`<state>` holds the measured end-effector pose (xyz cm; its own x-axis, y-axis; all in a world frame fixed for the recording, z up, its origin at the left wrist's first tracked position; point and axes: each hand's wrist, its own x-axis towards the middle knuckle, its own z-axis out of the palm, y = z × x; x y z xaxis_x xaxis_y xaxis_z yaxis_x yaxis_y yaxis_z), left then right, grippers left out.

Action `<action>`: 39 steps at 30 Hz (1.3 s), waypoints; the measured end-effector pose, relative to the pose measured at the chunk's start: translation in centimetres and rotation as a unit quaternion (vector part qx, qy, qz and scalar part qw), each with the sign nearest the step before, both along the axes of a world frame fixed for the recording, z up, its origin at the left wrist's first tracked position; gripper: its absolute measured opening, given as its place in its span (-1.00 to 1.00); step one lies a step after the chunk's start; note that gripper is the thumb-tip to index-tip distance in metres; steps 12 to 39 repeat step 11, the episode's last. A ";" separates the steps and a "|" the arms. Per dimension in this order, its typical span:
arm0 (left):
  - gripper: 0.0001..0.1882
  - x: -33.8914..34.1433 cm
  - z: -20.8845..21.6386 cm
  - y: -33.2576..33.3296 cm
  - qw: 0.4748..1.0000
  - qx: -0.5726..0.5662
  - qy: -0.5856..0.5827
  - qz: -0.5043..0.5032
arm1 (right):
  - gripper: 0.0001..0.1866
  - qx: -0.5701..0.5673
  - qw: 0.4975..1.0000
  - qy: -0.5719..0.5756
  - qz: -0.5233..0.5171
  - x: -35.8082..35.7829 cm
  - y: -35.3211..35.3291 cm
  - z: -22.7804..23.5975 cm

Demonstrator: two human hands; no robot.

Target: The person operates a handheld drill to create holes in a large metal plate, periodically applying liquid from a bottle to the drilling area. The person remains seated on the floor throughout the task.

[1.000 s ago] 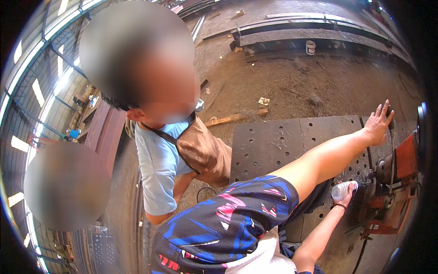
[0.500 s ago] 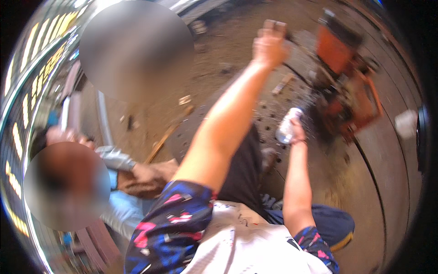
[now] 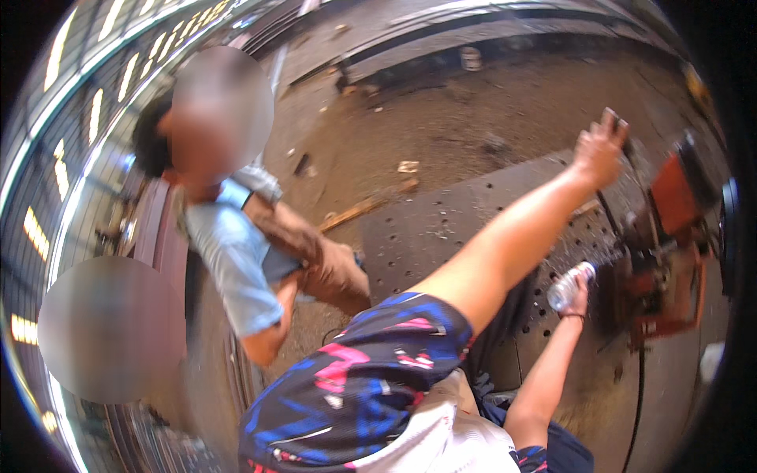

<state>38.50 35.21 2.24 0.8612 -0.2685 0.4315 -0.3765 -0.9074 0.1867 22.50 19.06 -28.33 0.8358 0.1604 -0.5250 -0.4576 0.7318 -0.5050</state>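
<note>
My right hand [image 3: 580, 299] is wrapped round a clear plastic bottle [image 3: 563, 293], tilted, its upper end next to an orange and black machine [image 3: 676, 197]. My left arm reaches far across to the right, above the bottle. At its end my left hand [image 3: 598, 154] has its fingers curled by something dark, too hidden to name. Below both hands lies a dark metal plate [image 3: 426, 229] full of round holes, with pale bits scattered over it.
At my left a person in a light blue shirt [image 3: 229, 268] sits or crouches close to my arm. A wooden stick [image 3: 359, 211] lies beyond the plate. Long metal beams [image 3: 473, 35] run across the back, near a pale bucket [image 3: 471, 58]. A black cable [image 3: 637, 402] crosses the floor.
My view has swung left, so both hands and the machine sit further right in the picture. The bottle is still in my right hand. More of the person at left shows.
</note>
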 end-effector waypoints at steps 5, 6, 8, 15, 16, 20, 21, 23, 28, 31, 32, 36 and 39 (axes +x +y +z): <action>-0.08 -0.7 -0.4 -1.3 0.996 -0.075 0.012 -0.049 | -0.60 -0.060 0.997 0.041 -0.004 0.6 -2.9 -1.4; -0.07 -0.4 -0.4 -0.9 0.996 -0.073 0.017 -0.044 | -0.59 -0.060 0.997 0.043 0.003 0.9 -2.8 -1.7; -0.06 -0.4 -0.8 -0.9 0.997 -0.065 0.024 -0.041 | -0.57 -0.056 0.998 0.041 -0.003 0.6 -2.7 -2.8; -0.06 -0.2 -0.7 -1.7 0.997 -0.054 0.035 -0.040 | -0.50 -0.050 0.998 0.038 -0.009 0.7 -4.0 -4.5; -0.06 -0.2 -0.7 -1.7 0.997 -0.054 0.035 -0.040 | -0.50 -0.050 0.998 0.038 -0.009 0.7 -4.0 -4.5; -0.06 -0.2 -0.7 -1.7 0.997 -0.054 0.035 -0.040 | -0.50 -0.050 0.998 0.038 -0.009 0.7 -4.0 -4.5; -0.06 -0.2 -0.7 -1.7 0.997 -0.054 0.035 -0.040 | -0.50 -0.050 0.998 0.038 -0.009 0.7 -4.0 -4.5; -0.06 -0.2 -0.7 -1.7 0.997 -0.054 0.035 -0.040 | -0.50 -0.050 0.998 0.038 -0.009 0.7 -4.0 -4.5; -0.06 -0.2 -0.7 -1.7 0.997 -0.054 0.035 -0.040 | -0.50 -0.050 0.998 0.038 -0.009 0.7 -4.0 -4.5; -0.06 -0.2 -0.7 -1.7 0.997 -0.054 0.035 -0.040 | -0.50 -0.050 0.998 0.038 -0.009 0.7 -4.0 -4.5; -0.06 -0.2 -0.7 -1.7 0.997 -0.054 0.035 -0.040 | -0.50 -0.050 0.998 0.038 -0.009 0.7 -4.0 -4.5; -0.06 -0.2 -0.7 -1.7 0.997 -0.054 0.035 -0.040 | -0.50 -0.050 0.998 0.038 -0.009 0.7 -4.0 -4.5; -0.06 -0.2 -0.7 -1.7 0.997 -0.054 0.035 -0.040 | -0.50 -0.050 0.998 0.038 -0.009 0.7 -4.0 -4.5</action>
